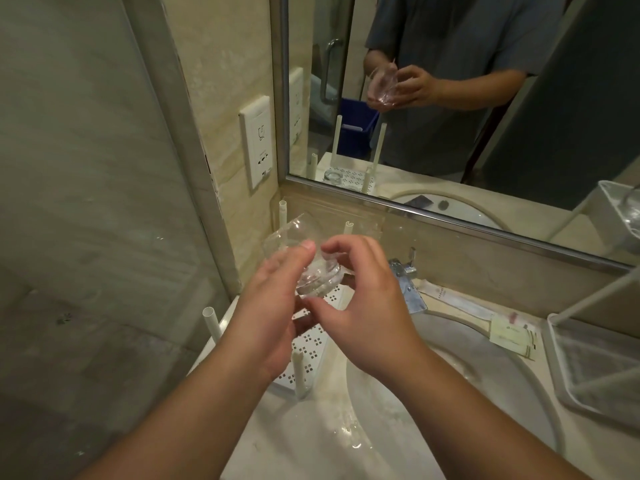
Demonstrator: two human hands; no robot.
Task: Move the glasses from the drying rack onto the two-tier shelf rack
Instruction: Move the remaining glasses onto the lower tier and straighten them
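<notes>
Both hands meet mid-frame over the drying rack [313, 344]. Left hand [273, 306] cups a clear glass [311, 268] tilted on its side, thumb on top. Right hand [363, 306] pinches its thick base with curled fingers. Sink basin [491, 368] at 5 o'clock, shelf rack [595, 362] at 3 o'clock, mirror [450, 98] at 12.

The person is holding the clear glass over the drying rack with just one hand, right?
Not quite. The head view shows both hands on the clear glass: the left hand and the right hand hold it together, above the drying rack.
</notes>
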